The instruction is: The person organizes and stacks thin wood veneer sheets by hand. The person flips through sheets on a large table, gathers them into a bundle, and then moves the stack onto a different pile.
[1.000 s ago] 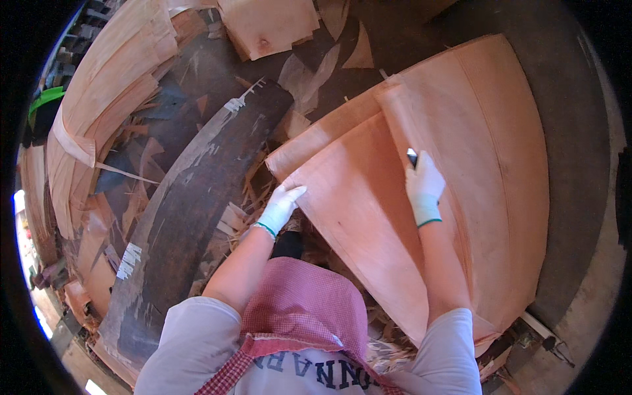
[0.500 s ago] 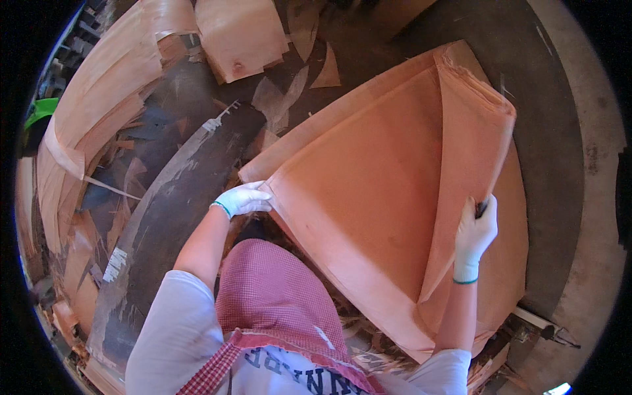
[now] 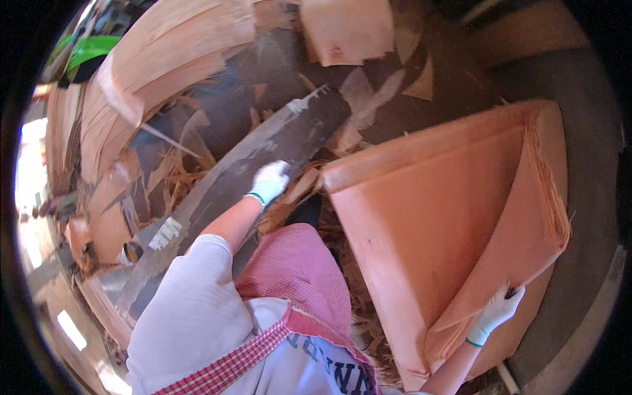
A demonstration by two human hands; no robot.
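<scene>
A thick stack of thin reddish wood veneer sheets (image 3: 421,217) lies to my right, its right-hand sheets folded over into a loose flap (image 3: 520,243). My right hand (image 3: 495,313), in a white glove with a green cuff, is closed at the lower edge of the flap. A short dark object, like a tool handle (image 3: 511,293), sticks out of its grip; the rest of it is hidden. My left hand (image 3: 270,183), gloved the same way, is away from the stack, over a long dark scuffed board (image 3: 243,155). Its fingers are blurred and partly turned from view.
Long veneer sheets (image 3: 178,46) are piled at the far left, and a squarish veneer stack (image 3: 345,29) lies at the back. Torn veneer scraps (image 3: 368,89) litter the dark surface. A bright green object (image 3: 92,49) stands at the upper left.
My left hand has let go of the stack's left corner and moved left over the dark board. My right hand stays at the folded flap. The view has shifted, so the stack appears farther right.
</scene>
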